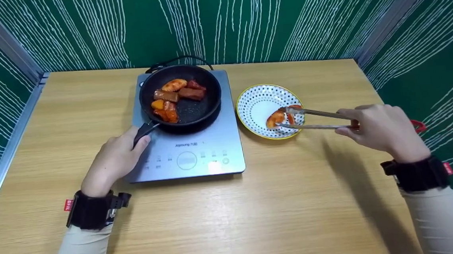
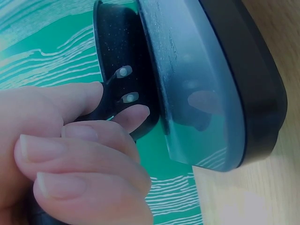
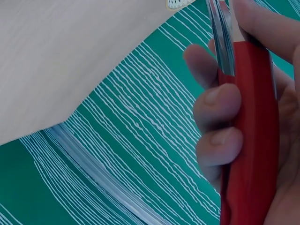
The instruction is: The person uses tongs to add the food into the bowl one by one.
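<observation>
My left hand (image 1: 115, 158) grips the handle (image 1: 144, 132) of a black frying pan (image 1: 199, 115), fingers curled round it in the left wrist view. Several browned and orange-red food pieces (image 1: 191, 93) lie in the pan's far and left parts. Metal tongs (image 1: 321, 114) with red grips (image 3: 255, 117) are held in my right hand (image 1: 384, 128). Their tips reach down over the right side of a dotted plate (image 1: 253, 115), on either side of an orange food piece (image 1: 275, 118). Whether they pinch it I cannot tell. A redder piece lies beside it, partly hidden by the tongs.
Under the pan is a silver induction cooker (image 1: 211, 144), its cord (image 1: 182, 58) running behind. The plate stands just right of the cooker on a wooden table (image 1: 201, 224). Green walls with white streaks (image 1: 239, 22) enclose the back and sides.
</observation>
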### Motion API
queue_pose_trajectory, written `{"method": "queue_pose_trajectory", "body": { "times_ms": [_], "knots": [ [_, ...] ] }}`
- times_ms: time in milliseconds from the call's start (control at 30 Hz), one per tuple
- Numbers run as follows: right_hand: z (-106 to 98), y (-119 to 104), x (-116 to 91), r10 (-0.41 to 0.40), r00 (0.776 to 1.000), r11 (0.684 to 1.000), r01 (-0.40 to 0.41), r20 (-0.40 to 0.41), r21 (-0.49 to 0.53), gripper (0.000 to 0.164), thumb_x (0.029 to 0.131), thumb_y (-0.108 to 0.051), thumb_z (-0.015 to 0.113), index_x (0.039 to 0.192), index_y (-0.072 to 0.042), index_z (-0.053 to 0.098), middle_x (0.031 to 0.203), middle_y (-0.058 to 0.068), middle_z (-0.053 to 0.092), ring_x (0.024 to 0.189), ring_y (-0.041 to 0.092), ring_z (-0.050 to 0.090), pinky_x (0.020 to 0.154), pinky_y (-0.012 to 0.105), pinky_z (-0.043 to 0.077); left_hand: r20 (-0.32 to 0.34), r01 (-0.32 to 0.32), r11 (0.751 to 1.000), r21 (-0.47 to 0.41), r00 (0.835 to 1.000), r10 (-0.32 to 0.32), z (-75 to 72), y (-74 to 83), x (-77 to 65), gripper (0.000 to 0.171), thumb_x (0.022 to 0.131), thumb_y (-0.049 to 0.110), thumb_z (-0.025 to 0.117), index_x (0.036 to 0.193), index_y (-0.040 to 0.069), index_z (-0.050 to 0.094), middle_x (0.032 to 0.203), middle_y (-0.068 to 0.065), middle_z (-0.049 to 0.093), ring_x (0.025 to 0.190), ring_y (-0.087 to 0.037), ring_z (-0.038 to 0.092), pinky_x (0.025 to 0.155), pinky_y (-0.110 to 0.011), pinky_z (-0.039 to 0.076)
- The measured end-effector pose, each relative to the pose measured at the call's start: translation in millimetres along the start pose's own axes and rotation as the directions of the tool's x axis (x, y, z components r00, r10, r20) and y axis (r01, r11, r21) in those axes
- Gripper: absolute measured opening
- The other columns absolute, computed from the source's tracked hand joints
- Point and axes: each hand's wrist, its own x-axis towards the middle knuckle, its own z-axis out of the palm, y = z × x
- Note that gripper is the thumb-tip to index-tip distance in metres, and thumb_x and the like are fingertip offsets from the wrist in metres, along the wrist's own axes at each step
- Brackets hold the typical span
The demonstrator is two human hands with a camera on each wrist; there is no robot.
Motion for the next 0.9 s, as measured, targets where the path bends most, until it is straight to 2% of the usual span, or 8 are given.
{"method": "queue_pose_trajectory", "body": {
  "times_ms": [167,367,567,733,900],
  "knots": [
    [5.1,-1.2,10.0,0.005,1.0,1.0,-0.005,0.003,0.015,0.045,0.09,-0.039,0.087,0.124,-0.012,0.075,0.081,0.006,0.072,0.059,0.019,0.054,0.05,0.033,0.043,0.003,0.003,1.0,-0.001,1.0,-0.003,0.4,0.4,0.7,0.032,0.115,0.041,0.045,0.116,0.01,0.052,0.09,-0.013,0.051,0.085,-0.034,0.055,0.07,-0.042,0.036],
    [9.2,-2.2,21.7,-0.001,1.0,0.999,0.0,0.018,0.045,0.048,0.091,-0.041,0.086,0.127,-0.012,0.074,0.087,0.008,0.074,0.062,0.02,0.054,0.053,0.033,0.042,0.018,0.018,1.0,-0.015,1.0,-0.017,0.9,-0.1,0.7,0.034,0.115,0.042,0.044,0.118,0.01,0.051,0.09,-0.012,0.049,0.085,-0.033,0.054,0.069,-0.041,0.035],
    [12.6,-6.3,32.9,-0.009,0.999,0.998,0.006,0.053,0.056,0.046,0.092,-0.042,0.085,0.126,-0.013,0.074,0.082,0.005,0.072,0.064,0.02,0.055,0.055,0.034,0.042,-0.003,0.002,1.0,-0.01,1.0,-0.002,1.3,-1.3,-0.7,0.033,0.115,0.042,0.045,0.116,0.01,0.053,0.089,-0.012,0.05,0.085,-0.033,0.054,0.069,-0.042,0.035],
    [16.4,-10.0,32.3,-0.024,0.999,0.997,0.021,0.046,0.071,0.039,0.093,-0.037,0.085,0.122,-0.013,0.076,0.073,0.002,0.064,0.061,0.019,0.051,0.054,0.035,0.039,-0.008,-0.008,1.0,-0.011,1.0,0.008,1.7,-1.5,-0.7,0.033,0.115,0.042,0.046,0.116,0.009,0.053,0.088,-0.011,0.048,0.083,-0.033,0.054,0.067,-0.041,0.034],
    [18.2,-9.7,24.7,-0.025,1.0,0.997,0.024,0.018,0.072,0.038,0.093,-0.037,0.085,0.121,-0.012,0.077,0.073,0.002,0.064,0.06,0.019,0.05,0.054,0.034,0.039,0.002,-0.001,1.0,-0.018,1.0,0.001,1.5,-0.9,0.7,0.033,0.115,0.042,0.045,0.115,0.009,0.052,0.087,-0.01,0.047,0.081,-0.032,0.053,0.066,-0.04,0.034]
  ]
}}
